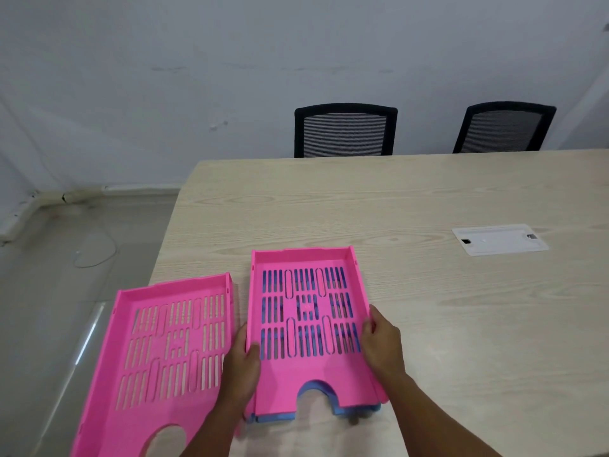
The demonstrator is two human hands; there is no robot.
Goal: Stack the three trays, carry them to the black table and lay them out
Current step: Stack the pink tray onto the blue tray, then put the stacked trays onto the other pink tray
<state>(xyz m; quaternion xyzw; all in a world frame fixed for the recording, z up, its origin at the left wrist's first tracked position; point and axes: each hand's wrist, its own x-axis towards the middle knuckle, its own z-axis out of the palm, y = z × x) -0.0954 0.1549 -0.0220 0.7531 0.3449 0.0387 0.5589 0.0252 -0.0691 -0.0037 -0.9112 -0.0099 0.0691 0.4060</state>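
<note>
A pink slotted tray (293, 387) lies nested on a blue tray (280, 419) at the near middle of the light wooden table (412, 199); blue shows through the slots and under the front edge. My left hand (242, 364) grips the pink tray's left wall, thumb inside the rim. On the opposite wall my right hand (382, 341) holds the same tray. A second pink tray (164, 354) rests apart on the left, overhanging the table's left edge.
Two black mesh chairs (344, 130) (504, 127) stand behind the table's far edge. A white cable cover plate (499, 239) is set into the tabletop at the right. Grey floor (49, 291) lies to the left, with a wall behind.
</note>
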